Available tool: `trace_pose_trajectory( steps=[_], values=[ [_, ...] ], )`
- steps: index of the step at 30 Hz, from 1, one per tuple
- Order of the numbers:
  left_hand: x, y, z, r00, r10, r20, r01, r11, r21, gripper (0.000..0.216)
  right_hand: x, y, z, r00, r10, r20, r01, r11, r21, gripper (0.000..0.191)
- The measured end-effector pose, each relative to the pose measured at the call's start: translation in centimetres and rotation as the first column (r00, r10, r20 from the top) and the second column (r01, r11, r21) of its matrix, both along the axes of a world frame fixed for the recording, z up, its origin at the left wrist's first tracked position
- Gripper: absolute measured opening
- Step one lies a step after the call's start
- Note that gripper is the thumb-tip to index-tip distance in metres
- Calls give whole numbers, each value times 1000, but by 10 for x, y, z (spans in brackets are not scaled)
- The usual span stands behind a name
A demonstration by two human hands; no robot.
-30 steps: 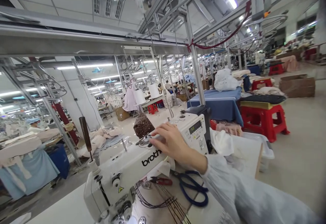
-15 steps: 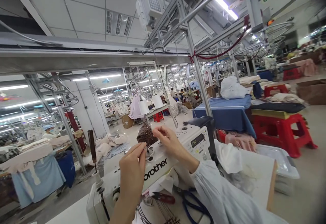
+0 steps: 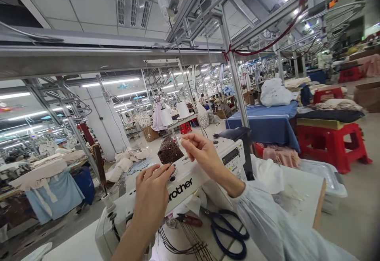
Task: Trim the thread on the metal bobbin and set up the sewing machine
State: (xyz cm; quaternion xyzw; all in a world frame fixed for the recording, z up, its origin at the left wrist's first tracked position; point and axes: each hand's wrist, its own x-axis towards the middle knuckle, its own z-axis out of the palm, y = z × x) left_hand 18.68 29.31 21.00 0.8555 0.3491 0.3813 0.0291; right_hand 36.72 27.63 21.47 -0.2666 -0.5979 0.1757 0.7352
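Left hand (image 3: 151, 195) raised over the top of the white sewing machine (image 3: 166, 197), fingers (image 3: 162, 170) drawn together at the tips beside the round metal fitting there, apparently pinching something too fine to make out. Right hand (image 3: 204, 156) held a little higher and further back, above the machine's top near its control panel (image 3: 233, 156), thumb and forefinger pressed tip to tip, other fingers curled loosely; whatever sits between them too thin to tell, possibly thread. Hands close together but not touching. Brown patterned cone (image 3: 169, 150) just behind the two hands on the machine's top. Under the machine arm, on the table (image 3: 80, 247): small red-handled snips (image 3: 190, 220), then blue-handled scissors (image 3: 230, 233) toward the near right, and dark threads (image 3: 190, 243) fanned out toward the near edge. White cloth (image 3: 265, 176) heaped at the table's right edge, beside the machine's right end. Beyond the table, red stool (image 3: 332, 144) and blue-covered bench (image 3: 264, 124) on the floor to the right.
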Motion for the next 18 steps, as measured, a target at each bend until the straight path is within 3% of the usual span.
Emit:
trace_pose_trajectory(
  steps=[2,5,8,10,13,15,18],
  values=[
    [5,-5,8,997,-7,76,14,996,-86,33,3,-10,4,994,1,109,-1,1000,-4,35],
    [17,-10,22,984,-92,152,132,952,-276,51,6,-19,5,954,-33,299,35,999,0,33],
    [27,-8,34,968,-218,125,250,871,-422,57,12,-21,3,889,-98,448,98,995,23,34],
    [30,-2,42,966,-249,64,251,859,-447,49,20,-18,1,846,-139,515,153,988,16,37],
    [32,12,49,983,-173,-64,140,924,-355,33,36,-3,1,778,-250,576,322,946,-25,33],
    [34,23,52,983,-81,-164,43,973,-226,24,44,11,4,706,-355,612,487,871,-57,28],
    [45,33,51,942,31,-335,-53,997,-57,17,48,33,8,560,-419,715,676,730,-103,20]
  ],
)
